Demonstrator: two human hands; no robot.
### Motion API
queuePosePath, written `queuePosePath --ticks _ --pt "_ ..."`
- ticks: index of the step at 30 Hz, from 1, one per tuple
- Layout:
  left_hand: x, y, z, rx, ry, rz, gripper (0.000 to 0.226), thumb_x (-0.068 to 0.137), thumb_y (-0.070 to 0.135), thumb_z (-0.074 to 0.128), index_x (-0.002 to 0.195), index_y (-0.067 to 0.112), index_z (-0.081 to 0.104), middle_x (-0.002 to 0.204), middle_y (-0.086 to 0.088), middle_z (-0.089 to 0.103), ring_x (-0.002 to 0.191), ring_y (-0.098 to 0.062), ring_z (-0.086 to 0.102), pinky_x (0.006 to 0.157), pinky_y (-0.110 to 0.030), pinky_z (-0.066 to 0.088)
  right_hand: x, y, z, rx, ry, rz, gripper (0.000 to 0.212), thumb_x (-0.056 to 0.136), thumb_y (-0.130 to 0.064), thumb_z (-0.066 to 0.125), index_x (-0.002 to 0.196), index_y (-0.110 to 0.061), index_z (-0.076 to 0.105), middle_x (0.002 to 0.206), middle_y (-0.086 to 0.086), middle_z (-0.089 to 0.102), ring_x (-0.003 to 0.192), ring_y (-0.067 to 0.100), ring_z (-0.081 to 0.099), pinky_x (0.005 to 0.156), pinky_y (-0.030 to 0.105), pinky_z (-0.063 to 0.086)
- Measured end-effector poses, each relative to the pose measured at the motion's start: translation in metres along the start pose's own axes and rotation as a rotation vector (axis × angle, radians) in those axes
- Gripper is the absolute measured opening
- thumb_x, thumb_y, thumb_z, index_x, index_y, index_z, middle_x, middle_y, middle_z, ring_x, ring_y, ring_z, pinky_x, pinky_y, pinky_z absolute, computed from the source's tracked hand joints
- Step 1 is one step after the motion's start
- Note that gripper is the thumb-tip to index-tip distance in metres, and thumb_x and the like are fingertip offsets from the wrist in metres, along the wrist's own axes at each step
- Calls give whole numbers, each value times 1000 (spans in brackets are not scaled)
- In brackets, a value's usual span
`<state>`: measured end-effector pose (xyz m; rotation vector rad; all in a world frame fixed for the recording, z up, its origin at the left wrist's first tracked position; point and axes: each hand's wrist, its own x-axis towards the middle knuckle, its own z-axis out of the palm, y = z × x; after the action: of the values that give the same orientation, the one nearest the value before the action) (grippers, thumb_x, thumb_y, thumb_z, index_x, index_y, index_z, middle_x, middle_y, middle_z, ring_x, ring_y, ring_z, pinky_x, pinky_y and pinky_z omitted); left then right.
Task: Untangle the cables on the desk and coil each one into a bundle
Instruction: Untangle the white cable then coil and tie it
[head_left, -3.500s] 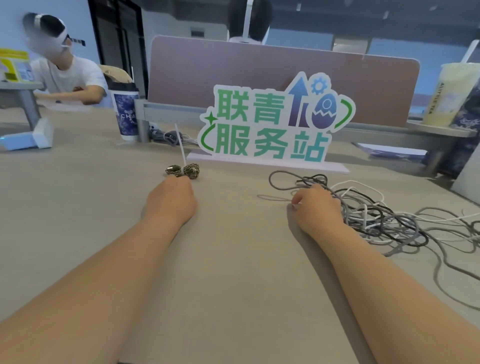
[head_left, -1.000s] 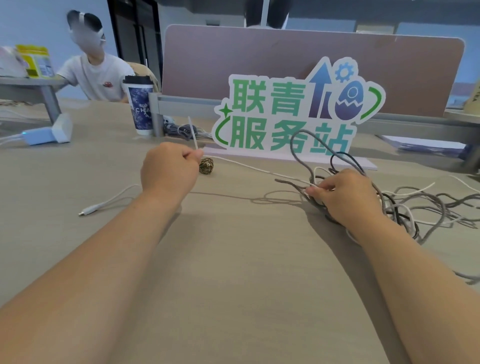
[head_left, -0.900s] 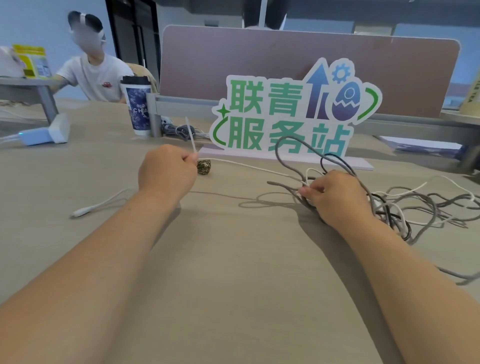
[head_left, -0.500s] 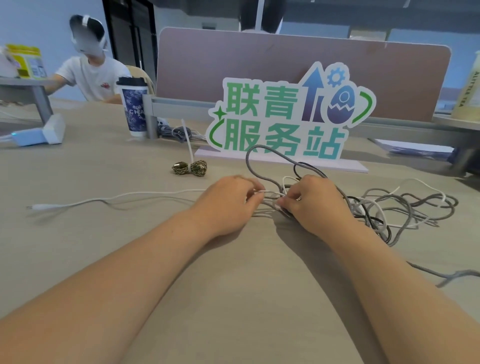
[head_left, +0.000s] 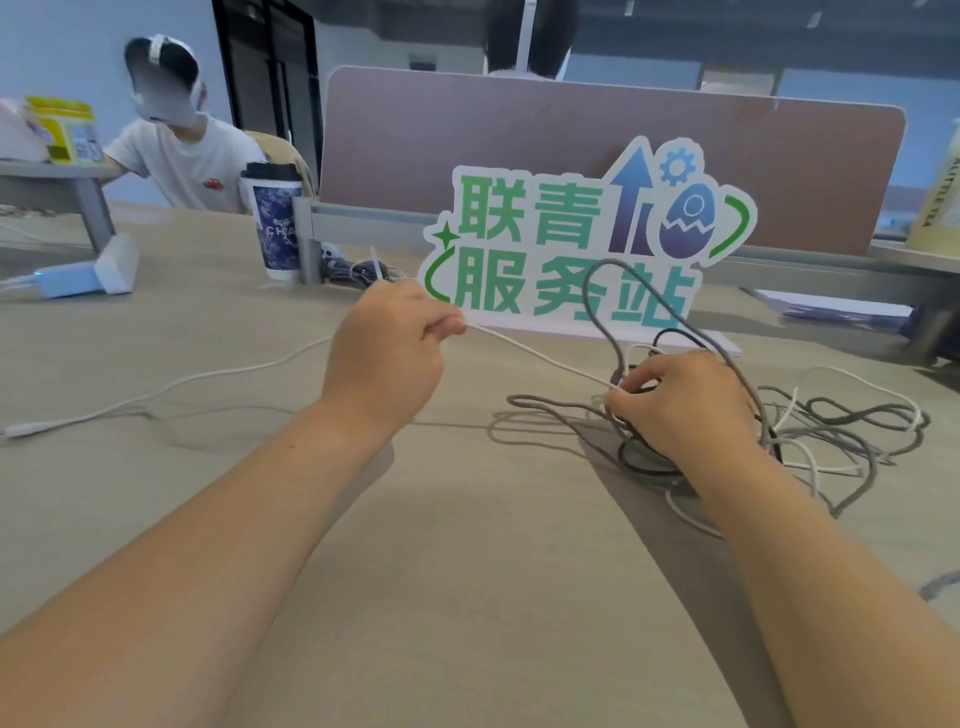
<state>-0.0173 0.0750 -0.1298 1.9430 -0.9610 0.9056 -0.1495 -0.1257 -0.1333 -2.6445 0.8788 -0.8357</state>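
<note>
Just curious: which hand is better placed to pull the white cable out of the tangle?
Probably the left hand: it pinches the white cable, and the freed length trails off to its left. The right hand grips the tangle where the cable leaves it, steadying it.

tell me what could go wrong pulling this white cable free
The white cable runs taut from the left hand to the right hand at the tangle; a harder pull might cinch a knot instead of freeing it. The raised grey loop stands right before the sign and could snag and tip it.
</note>
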Motion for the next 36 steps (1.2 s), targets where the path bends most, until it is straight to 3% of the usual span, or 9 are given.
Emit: queuePosePath --ticks 6,11,15,17,21,24,29,33,36 --pt "4 -17 -5 138 61 -153 16 89 15 60 91 14 76 83 -10 67 81 -32 55 68 -32 38 4 10 0 -77 82 148 24 64 -56 65 66 -32 64 86 0 66 85 25 59 95 58 43" --pt "-5 -7 1 279 -235 -295 23 96 31 48 91 23 69 79 3 60 87 -26 53 75 -33 30 3 8 7 -297 -97 63 34 82 -57 56 90 -28 74 109 8 62 109 32 52 110 54 25" --pt "-20 21 5 181 -412 -202 36 93 52 42 117 30 59 105 10 64 105 -15 48 99 -37 29 0 -3 8 -224 -136 -9 31 83 -48 61 97 -23 74 113 8 58 110 31 49 102 46 39" --pt "-23 34 14 134 -520 -103 37 93 52 44 118 30 59 105 10 63 103 -13 52 96 -34 37 -4 -10 9 -238 -149 -66 30 82 -41 65 101 -20 71 116 8 54 111 29 47 96 40 42" --pt "-27 37 30 22 -716 2 29 94 43 47 78 25 64 82 6 65 82 -16 58 77 -32 47 -11 -20 13 -116 -143 -216 10 78 -21 67 82 -28 62 108 0 56 108 25 48 93 36 38" --pt "-27 34 29 -67 -682 -55 30 95 38 48 76 21 64 78 7 62 76 -12 56 73 -26 43 -14 -23 17 8 -168 -292 17 78 -21 67 71 -31 55 94 -6 60 98 21 53 88 37 43" --pt "-22 28 26 -53 -570 -132 28 94 39 50 78 25 68 76 9 60 73 -8 55 69 -22 37 -18 -26 18 186 -117 -207 22 76 -31 70 88 -24 53 95 -7 51 94 14 46 79 29 39" --pt "-22 27 25 -52 -579 -144 28 95 38 50 77 25 67 74 10 57 70 -7 52 68 -22 33 -19 -32 5 136 -22 -160 15 81 -34 63 71 -23 63 76 -7 55 79 16 52 73 31 41" --pt "-22 28 23 -66 -575 -121 28 95 37 50 82 23 70 77 10 58 73 -7 51 67 -21 32 -23 -36 -2 268 -143 -200 20 86 -30 58 72 -23 70 62 -7 60 62 8 54 58 25 38"
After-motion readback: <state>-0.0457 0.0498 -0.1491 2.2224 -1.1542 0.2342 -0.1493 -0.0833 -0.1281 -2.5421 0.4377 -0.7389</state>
